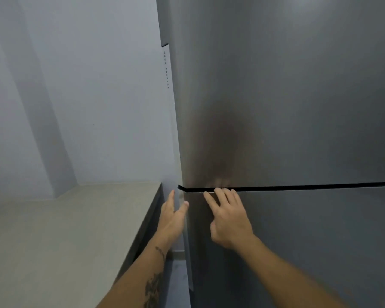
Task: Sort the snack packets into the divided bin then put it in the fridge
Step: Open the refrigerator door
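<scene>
Steel fridge (pixel 298 107) shut: hook flat right hand (pixel 228 218) fingertips into door gap (pixel 298 187); keep relaxed, empty left hand (pixel 172 215) clear.

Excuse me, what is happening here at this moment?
A person stands at a steel fridge. The right hand lies flat on the lower door, fingertips at the gap under the upper door. The left hand is open at the door's left edge. Both doors look closed. No bin or packets are in view.
</scene>
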A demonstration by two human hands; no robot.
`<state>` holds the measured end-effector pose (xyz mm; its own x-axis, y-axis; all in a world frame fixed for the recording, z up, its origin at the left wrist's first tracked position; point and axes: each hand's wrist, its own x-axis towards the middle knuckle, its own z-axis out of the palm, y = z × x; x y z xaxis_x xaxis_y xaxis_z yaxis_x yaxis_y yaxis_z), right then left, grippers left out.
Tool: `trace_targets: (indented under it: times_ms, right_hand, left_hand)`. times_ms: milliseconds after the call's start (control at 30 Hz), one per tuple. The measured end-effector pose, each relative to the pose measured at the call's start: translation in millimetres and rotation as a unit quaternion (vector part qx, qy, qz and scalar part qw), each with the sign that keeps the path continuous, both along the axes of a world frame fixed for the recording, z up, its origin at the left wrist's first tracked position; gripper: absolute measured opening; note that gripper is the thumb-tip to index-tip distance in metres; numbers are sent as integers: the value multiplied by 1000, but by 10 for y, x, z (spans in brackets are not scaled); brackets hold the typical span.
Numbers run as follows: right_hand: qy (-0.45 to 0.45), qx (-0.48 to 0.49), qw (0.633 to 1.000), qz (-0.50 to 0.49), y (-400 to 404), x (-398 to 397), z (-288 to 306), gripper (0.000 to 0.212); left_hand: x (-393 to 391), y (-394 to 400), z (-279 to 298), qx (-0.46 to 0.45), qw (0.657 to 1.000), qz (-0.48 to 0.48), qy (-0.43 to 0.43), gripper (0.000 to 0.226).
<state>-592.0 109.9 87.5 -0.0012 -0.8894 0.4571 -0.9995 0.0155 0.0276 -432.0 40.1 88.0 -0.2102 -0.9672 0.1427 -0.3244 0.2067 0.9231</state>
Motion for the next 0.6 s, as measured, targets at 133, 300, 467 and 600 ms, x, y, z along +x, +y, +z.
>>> trace_targets:
  times_ms: [133, 300, 467, 600]
  right_hand:
    - [-30, -81, 996, 33, -186, -94, -205, 85]
    - [-10, -111, 992, 54, -243, -195, -237, 84]
    - [22, -80, 996, 41, -204, -163, -156, 85]
    - [47, -35, 998, 25, -132, -122, 8, 86]
  left_hand:
    - [-125, -245, -275, 47, 997, -17, 52, 56]
    - [-131, -207, -567, 90, 993, -19, 67, 44]
    - [-171, -156, -561, 77, 992, -10, 97, 60]
    - [-140, -155, -534, 55, 993, -37, 98, 61]
